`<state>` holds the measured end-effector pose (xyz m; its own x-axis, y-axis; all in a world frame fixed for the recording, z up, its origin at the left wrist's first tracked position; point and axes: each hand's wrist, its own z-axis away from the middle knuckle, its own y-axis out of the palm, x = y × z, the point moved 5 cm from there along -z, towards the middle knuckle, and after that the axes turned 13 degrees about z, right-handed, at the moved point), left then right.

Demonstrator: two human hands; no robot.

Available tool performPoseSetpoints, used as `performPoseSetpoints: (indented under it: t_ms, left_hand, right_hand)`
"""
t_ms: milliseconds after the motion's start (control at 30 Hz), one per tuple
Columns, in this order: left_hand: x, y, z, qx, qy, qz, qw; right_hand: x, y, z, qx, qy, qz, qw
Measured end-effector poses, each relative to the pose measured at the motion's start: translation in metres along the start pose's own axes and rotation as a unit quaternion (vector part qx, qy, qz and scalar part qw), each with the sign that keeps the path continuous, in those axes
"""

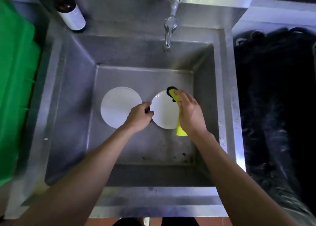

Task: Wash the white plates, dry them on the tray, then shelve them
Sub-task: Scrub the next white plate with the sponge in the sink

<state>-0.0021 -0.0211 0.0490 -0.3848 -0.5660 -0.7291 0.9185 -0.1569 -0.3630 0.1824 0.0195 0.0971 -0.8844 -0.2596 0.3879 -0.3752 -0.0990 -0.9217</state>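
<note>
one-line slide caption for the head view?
Left hand steadies a white plate in the sink; right hand scrubs it with a yellow cloth.

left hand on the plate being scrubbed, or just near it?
Touching. The head view shows the left hand gripping the left rim of the right plate, thumb over the edge, while the right hand presses the yellow cloth on it.
</note>
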Motion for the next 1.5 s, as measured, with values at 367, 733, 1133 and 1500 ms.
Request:
performPoseSetpoints:
  t_ms: [367, 733, 1133, 1500]
  left_hand:
    - [0.064, 0.042, -0.075, -0.013, -0.093, 0.110, 0.990]
    - [0.091, 0.066, -0.097, -0.035, -0.114, 0.130, 0.984]
    - [0.106, 0.072, -0.094, -0.139, -0.192, 0.294, 0.926]
    - [0.091, 0.091, -0.088, -0.125, -0.260, 0.362, 0.887]
  right_hand:
    - [-0.038, 0.057, -0.026, 0.013, 0.028, -0.012, 0.999]
    - [-0.048, 0.094, -0.022, 0.083, 0.021, 0.003, 0.996]
    - [-0.056, 0.098, -0.006, 0.105, 0.054, -0.019, 0.993]
    - [-0.067, 0.090, 0.019, 0.102, 0.075, -0.039, 0.991]
